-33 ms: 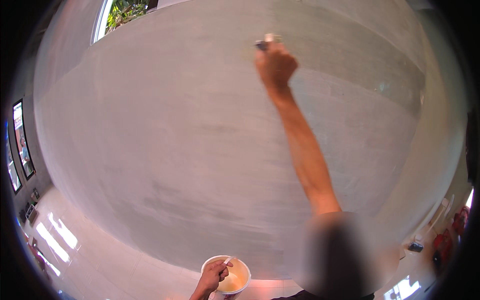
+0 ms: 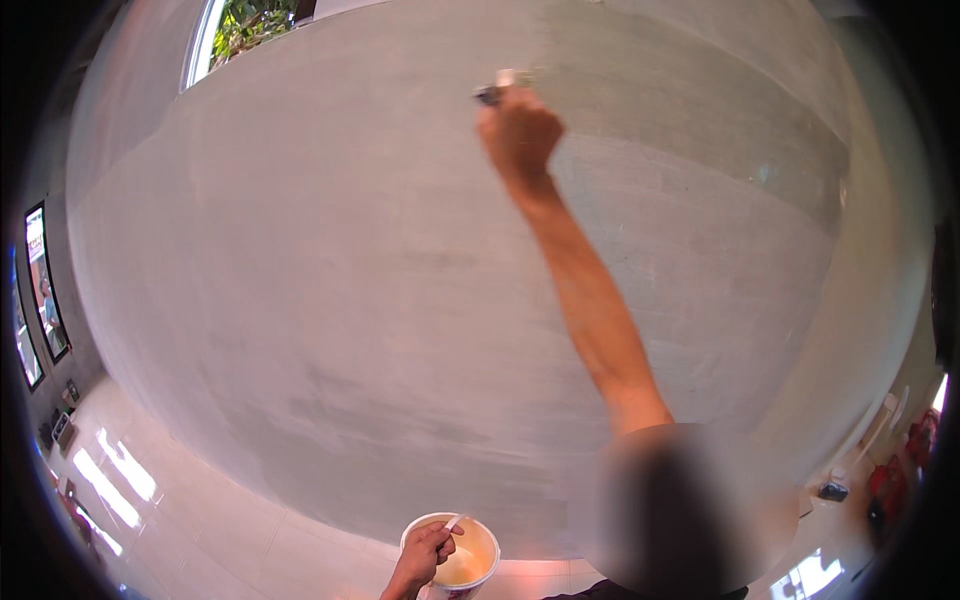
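My right hand (image 2: 520, 135) is stretched far up against a broad grey wall (image 2: 300, 280). It is shut on a small brush (image 2: 500, 88) whose pale tip touches the wall's upper part. Low at the bottom edge, my left hand (image 2: 425, 555) grips the rim of a white bucket (image 2: 482, 535) holding cream-coloured paint. A thin pale stick lies under the fingers at the rim. The wall shows darker, patchy bands near its lower part and upper right.
A window with green leaves (image 2: 240, 30) sits at the top left. Glossy white floor tiles (image 2: 200, 520) run below the wall. Dark framed panels (image 2: 45, 290) hang at the far left. A small dark object (image 2: 830, 490) and a red thing (image 2: 920, 440) lie at the right.
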A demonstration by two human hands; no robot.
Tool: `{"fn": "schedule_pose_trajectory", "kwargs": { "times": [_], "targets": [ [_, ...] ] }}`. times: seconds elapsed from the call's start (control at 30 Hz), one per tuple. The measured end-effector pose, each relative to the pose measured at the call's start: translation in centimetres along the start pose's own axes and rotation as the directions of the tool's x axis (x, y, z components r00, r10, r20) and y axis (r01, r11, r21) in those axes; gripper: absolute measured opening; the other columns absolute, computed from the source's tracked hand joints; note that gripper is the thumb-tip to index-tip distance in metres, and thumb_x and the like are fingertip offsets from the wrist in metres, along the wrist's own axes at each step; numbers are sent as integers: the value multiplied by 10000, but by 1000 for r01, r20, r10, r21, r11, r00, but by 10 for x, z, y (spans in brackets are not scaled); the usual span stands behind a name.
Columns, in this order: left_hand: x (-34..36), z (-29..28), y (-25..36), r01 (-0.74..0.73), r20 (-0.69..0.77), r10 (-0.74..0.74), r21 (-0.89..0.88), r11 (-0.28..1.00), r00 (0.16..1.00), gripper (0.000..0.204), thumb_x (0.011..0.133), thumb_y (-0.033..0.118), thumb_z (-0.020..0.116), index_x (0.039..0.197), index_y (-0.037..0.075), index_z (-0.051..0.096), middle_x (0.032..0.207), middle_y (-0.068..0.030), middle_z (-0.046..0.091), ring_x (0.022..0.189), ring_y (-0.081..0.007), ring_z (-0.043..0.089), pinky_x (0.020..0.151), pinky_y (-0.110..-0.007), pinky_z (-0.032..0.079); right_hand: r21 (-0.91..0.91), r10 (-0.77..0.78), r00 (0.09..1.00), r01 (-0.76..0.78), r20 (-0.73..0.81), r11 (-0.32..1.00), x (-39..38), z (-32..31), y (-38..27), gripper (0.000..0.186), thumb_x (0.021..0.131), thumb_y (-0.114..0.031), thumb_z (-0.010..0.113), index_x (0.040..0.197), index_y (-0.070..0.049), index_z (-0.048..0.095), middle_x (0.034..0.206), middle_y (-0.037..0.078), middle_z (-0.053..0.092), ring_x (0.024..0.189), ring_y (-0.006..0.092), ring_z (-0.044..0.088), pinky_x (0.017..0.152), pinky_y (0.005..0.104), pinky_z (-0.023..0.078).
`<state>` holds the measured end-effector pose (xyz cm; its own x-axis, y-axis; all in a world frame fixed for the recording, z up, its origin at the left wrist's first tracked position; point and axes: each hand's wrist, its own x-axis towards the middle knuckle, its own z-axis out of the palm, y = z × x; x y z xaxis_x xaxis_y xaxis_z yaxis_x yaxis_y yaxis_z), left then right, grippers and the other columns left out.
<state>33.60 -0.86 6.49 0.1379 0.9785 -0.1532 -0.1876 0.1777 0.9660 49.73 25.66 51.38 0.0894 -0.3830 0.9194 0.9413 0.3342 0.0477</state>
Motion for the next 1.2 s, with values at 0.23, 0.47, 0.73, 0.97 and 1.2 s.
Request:
{"fn": "schedule_pose_trajectory", "kwargs": {
  "times": [0.23,0.47,0.73,0.97,1.2],
  "targets": [
    [-17,31,26,-63,-71,57,-87,994,996,241,907,101,419,962,-71,579,579,15,424,504,-63,341,460,-215,277,480,89,996,-87,19,873,57,-24,-63,251,765,-155,671,558,-54,570,490,104,551,399,239,557,390,352,425],
    [-27,26,18,-74,-45,69,-119,990,997,240,909,94,408,970,-75,566,578,13,418,502,-67,337,459,-218,280,0,39,974,-40,-222,999,112,-75,108,497,840,-385,670,467,-86,534,398,70,499,341,250,524,368,371,395],
    [-26,27,1,-87,-88,81,-68,994,993,245,918,114,413,969,-74,562,575,8,412,491,-71,327,452,-218,273,-395,25,995,-61,-97,917,115,-91,195,174,751,-185,618,610,-83,618,608,117,634,533,313,640,463,409,505],
    [-17,21,-3,82,-161,-17,406,910,987,319,922,206,550,1203,67,606,1138,-206,609,986,-302,583,804,-400,483,-70,-125,987,119,-99,990,90,4,60,89,743,-109,620,676,-52,608,602,120,623,514,278,645,456,373,517],
    [-22,25,3,-72,-84,66,-76,994,994,238,933,117,419,958,-58,580,569,6,415,480,-70,316,443,-219,250,378,-49,999,43,6,925,72,-16,-47,116,694,-128,660,645,-37,607,617,145,617,499,302,617,464,378,498]
  ]
}}
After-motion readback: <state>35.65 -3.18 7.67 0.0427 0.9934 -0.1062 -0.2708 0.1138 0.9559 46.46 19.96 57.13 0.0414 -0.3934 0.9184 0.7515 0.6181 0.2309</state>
